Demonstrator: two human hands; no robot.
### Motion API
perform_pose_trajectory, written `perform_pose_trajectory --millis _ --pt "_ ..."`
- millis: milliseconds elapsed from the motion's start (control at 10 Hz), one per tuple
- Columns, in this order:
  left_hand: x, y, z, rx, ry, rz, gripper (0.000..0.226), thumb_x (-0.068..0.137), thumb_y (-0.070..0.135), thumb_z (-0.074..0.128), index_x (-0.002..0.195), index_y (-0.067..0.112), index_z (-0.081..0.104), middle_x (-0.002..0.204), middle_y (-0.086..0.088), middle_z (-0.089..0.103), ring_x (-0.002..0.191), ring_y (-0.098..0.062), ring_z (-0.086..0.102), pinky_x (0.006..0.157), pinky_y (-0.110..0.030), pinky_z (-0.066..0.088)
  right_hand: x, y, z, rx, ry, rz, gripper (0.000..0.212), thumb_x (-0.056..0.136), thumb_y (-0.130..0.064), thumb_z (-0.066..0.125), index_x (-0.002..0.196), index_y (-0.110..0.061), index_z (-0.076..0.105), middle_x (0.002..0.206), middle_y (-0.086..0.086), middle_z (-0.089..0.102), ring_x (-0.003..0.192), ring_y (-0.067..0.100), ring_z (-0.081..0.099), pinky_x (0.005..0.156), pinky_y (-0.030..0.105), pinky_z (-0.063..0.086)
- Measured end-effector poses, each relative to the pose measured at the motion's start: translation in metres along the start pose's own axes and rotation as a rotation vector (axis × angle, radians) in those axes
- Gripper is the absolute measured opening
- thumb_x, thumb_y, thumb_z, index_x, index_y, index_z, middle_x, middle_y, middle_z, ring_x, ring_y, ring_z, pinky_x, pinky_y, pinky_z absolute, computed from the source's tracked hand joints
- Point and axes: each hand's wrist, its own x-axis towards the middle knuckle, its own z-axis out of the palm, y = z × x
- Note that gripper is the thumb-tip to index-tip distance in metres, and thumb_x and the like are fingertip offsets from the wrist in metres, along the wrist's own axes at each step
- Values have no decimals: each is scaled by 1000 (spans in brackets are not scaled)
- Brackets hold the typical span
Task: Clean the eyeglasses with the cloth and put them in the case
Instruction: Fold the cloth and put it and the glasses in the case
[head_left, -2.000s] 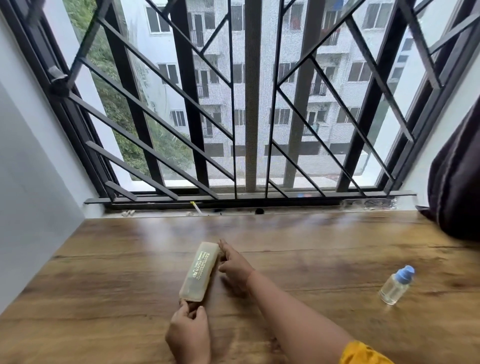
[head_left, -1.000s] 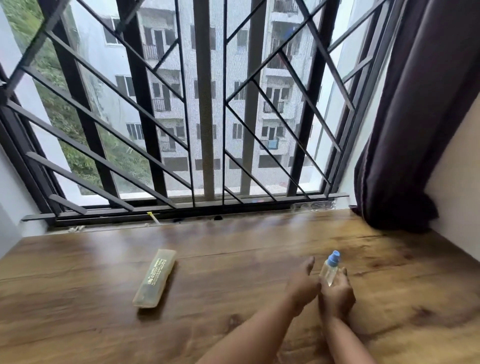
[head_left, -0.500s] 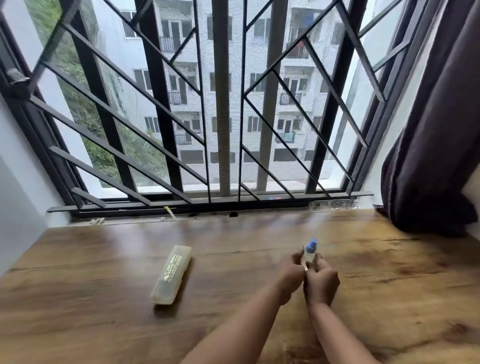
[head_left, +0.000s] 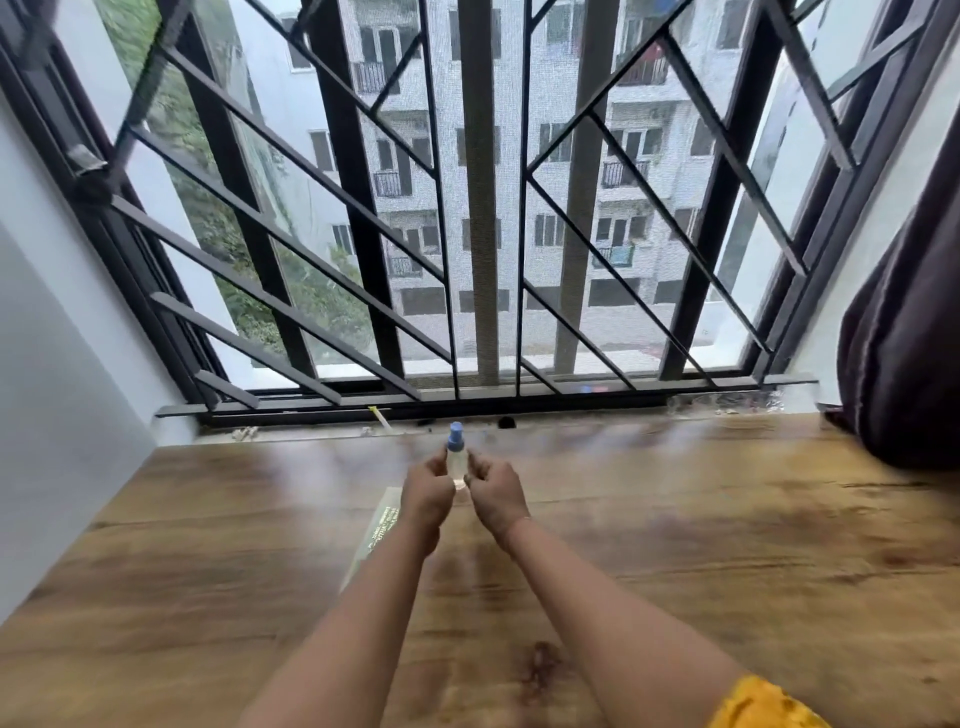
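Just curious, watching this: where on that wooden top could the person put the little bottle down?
Bare wood lies right of the right hand, up to the dark curtain, and left of the case toward the wall. The middle is crowded: both hands, the left hand too, flank the bottle above the case.

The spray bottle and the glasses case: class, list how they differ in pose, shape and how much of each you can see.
The spray bottle stands upright between the left hand and right hand; the glasses case lies flat on the wooden table. The bottle is small, round and blue-capped; the case is long, flat and printed with lettering. The bottle shows nearly whole; the case is partly hidden by the left forearm. Both look pale and translucent.
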Motion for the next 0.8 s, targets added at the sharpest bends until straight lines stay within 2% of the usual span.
perform_pose_trajectory --millis 100,200,300,400,500,600,700,800 --pt "8 -4 -15 -9 48 -34 45 57 -15 48 95 -1 67 82 -10 67 81 -25 61 75 -32 47 13 3 13 -53 -88 12 27 80 0 49 98 -6 69 98 16 70 86 15 59 78 35 47" --pt "8 -5 -17 -22 71 -40 44 50 -6 48 86 8 68 81 -11 66 80 -25 60 75 -33 45 20 7 19 -75 -111 23 21 78 -3 50 90 -3 67 89 16 70 77 14 55 70 34 46" --pt "8 -6 -17 -34 90 -40 40 47 3 49 81 15 68 81 -13 66 80 -25 59 76 -38 45 23 11 22 -91 -130 25 26 75 -2 47 91 -5 67 87 13 70 76 20 58 67 33 46" --pt "10 -8 -17 -32 92 -41 39 49 3 51 81 16 69 84 -13 67 82 -25 60 80 -39 46 22 9 22 -74 -135 21 29 75 0 46 93 -6 68 88 13 71 78 21 60 67 32 46" --pt "12 -13 -17 -22 103 -23 39 52 3 51 83 18 69 87 -12 68 83 -24 62 82 -38 47 16 6 20 -22 -157 -3 33 74 2 44 95 -7 68 82 6 66 75 14 55 61 22 40" --pt "16 -18 -17 -13 114 -9 41 53 2 51 86 18 70 88 -11 69 83 -23 63 81 -37 48 12 2 18 13 -163 -16 36 70 -5 44 96 -7 68 81 4 64 75 14 54 61 20 39" --pt "15 -17 -19 59 103 -4 51 58 -4 50 103 12 67 90 -6 69 82 -18 61 78 -32 47 4 -8 12 -9 -181 15 43 71 -13 47 111 -7 62 102 12 67 95 23 60 81 31 46" --pt "9 -13 -14 139 125 -7 59 68 -15 45 124 2 53 116 -5 62 102 -19 57 90 -32 44 0 -1 3 -116 -161 48 48 84 -9 51 131 -1 46 134 18 52 125 26 47 103 30 35"
